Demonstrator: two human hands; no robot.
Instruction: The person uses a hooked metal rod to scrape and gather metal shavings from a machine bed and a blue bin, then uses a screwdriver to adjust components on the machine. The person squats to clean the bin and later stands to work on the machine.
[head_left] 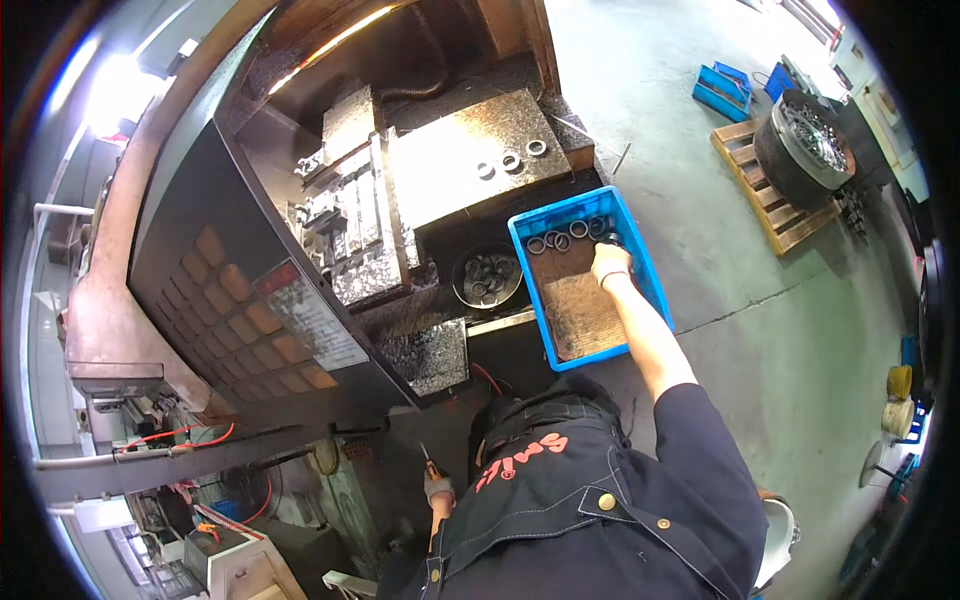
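Note:
My right hand (611, 262) reaches into a blue plastic bin (548, 345), its fingers closed at a dark metal ring (613, 239) near the far right corner. Several similar metal rings (562, 242) stand in a row along the bin's far wall. A brown sheet (580, 310) covers much of the bin's bottom. Low on my left side, my left hand (439, 489), in a grey glove, grips an orange-handled tool (432, 469) with a thin pale tip. What kind of tool it is cannot be made out.
Left of the bin, three rings (511, 162) sit on a wet metal block (470, 150) in an open machine. A round pan (487, 275) below holds more rings. The machine's dark panel (250, 290) stands at left. A wooden pallet (760, 185) bears a large drum (800, 150) at right.

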